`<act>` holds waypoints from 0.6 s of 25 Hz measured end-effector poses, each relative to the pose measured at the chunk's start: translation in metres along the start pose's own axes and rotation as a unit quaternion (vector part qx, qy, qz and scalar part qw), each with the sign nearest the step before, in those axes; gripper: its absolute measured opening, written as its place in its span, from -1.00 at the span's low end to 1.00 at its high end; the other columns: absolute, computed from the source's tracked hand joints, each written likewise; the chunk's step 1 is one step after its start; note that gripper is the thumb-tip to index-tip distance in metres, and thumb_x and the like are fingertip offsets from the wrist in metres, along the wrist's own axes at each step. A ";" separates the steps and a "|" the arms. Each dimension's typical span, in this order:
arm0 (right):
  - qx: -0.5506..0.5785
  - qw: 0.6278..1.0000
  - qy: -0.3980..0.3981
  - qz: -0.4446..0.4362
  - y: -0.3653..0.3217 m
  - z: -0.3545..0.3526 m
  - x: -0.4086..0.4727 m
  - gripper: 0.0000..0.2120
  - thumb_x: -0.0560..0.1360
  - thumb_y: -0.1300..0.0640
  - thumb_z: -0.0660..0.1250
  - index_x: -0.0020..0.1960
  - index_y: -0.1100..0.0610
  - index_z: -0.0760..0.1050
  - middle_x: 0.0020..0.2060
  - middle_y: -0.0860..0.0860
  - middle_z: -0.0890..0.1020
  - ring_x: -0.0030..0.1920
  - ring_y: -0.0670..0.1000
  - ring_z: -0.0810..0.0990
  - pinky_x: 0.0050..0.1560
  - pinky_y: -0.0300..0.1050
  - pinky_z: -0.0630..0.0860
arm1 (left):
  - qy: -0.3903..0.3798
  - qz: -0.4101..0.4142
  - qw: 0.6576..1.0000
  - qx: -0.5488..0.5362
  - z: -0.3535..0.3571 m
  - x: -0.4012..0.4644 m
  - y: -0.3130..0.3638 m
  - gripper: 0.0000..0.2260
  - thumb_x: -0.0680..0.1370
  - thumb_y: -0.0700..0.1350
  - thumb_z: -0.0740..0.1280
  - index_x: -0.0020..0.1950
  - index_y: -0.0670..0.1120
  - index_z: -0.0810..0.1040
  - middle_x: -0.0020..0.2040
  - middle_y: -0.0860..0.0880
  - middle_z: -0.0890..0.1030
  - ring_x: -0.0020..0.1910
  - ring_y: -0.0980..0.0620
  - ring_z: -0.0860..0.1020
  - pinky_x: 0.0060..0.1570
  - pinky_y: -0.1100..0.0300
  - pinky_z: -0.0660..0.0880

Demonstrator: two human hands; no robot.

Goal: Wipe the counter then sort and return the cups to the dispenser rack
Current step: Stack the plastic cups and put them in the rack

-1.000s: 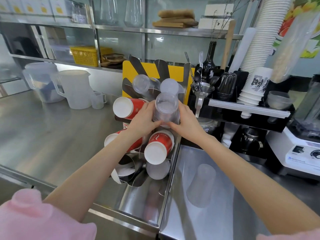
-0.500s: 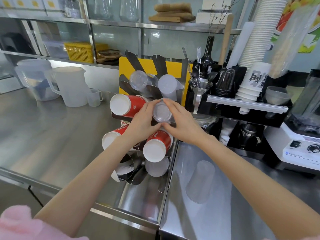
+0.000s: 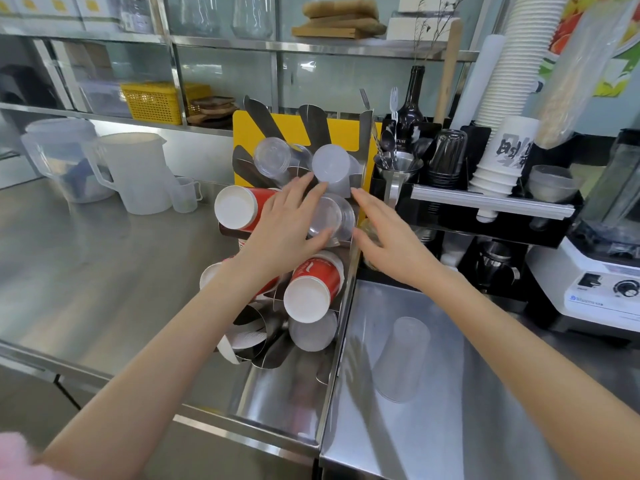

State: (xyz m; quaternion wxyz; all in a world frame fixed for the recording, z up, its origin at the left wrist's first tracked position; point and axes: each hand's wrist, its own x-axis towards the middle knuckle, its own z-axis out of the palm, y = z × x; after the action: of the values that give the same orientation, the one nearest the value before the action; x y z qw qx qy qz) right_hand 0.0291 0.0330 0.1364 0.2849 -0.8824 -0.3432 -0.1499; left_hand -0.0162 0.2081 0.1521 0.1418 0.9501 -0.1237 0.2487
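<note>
The steel dispenser rack (image 3: 356, 188) stands at the counter's middle with cup stacks lying in its slots. Red paper cups (image 3: 242, 207) (image 3: 313, 289) fill the left and lower slots. Clear and frosted plastic cups (image 3: 273, 157) (image 3: 332, 166) sit in the top row. A clear cup stack (image 3: 332, 216) rests in the middle right slot. My left hand (image 3: 287, 223) lies on it, fingers spread over its left side and thumb under its rim. My right hand (image 3: 388, 233) hovers open just right of the rack, off the cups. One frosted cup (image 3: 401, 358) stands upside down on the counter.
White pitchers (image 3: 138, 171) and a small measuring cup (image 3: 187, 194) stand at the left. A black organiser (image 3: 485, 202) with utensils, dark cups and tall white cup stacks sits at the right, a blender (image 3: 609, 271) beyond it. A steel tray (image 3: 277, 403) lies under the rack.
The clear cup stack, held in both hands a second ago, now sits pushed into the rack slot. My right hand has let go and drawn off to the right; my left hand has loosened.
</note>
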 end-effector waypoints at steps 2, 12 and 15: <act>-0.001 1.000 0.009 0.018 0.011 -0.006 -0.016 -0.45 0.53 0.11 0.14 0.46 0.05 0.00 0.49 0.05 0.13 0.48 -0.03 0.04 0.41 -0.18 -0.01 | 0.047 0.019 0.999 0.004 -0.007 -0.003 0.014 -0.50 0.53 -0.03 0.20 0.43 -0.10 0.16 0.50 -0.16 0.14 0.49 -0.13 0.08 0.42 -0.03 0.07; -0.069 0.986 -0.063 0.141 0.077 -0.003 -0.104 -0.28 0.45 -0.10 0.26 0.46 -0.01 -0.06 0.51 0.01 0.00 0.50 0.02 -0.08 0.45 0.00 -0.16 | -0.095 0.073 0.993 0.013 0.045 -0.008 0.061 -0.41 0.55 0.06 0.13 0.47 0.00 -0.09 0.53 -0.12 -0.08 0.51 -0.10 -0.12 0.44 -0.01 -0.15; -0.043 0.975 -0.097 0.193 0.093 0.007 -0.129 -0.23 0.44 -0.09 0.29 0.46 0.03 -0.09 0.51 0.02 -0.01 0.50 0.02 -0.08 0.50 0.05 -0.10 | -0.146 0.088 0.985 -0.002 0.070 -0.009 0.073 -0.39 0.55 0.06 0.13 0.47 0.01 -0.13 0.53 -0.12 -0.09 0.50 -0.10 -0.11 0.44 -0.01 -0.16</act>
State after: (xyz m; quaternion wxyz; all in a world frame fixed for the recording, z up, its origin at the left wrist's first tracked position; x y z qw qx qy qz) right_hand 0.0008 -0.0858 0.0348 0.2355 -0.9538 -0.1855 -0.0200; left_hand -0.0153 0.1189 0.1037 0.1014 0.9614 -0.2263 0.1191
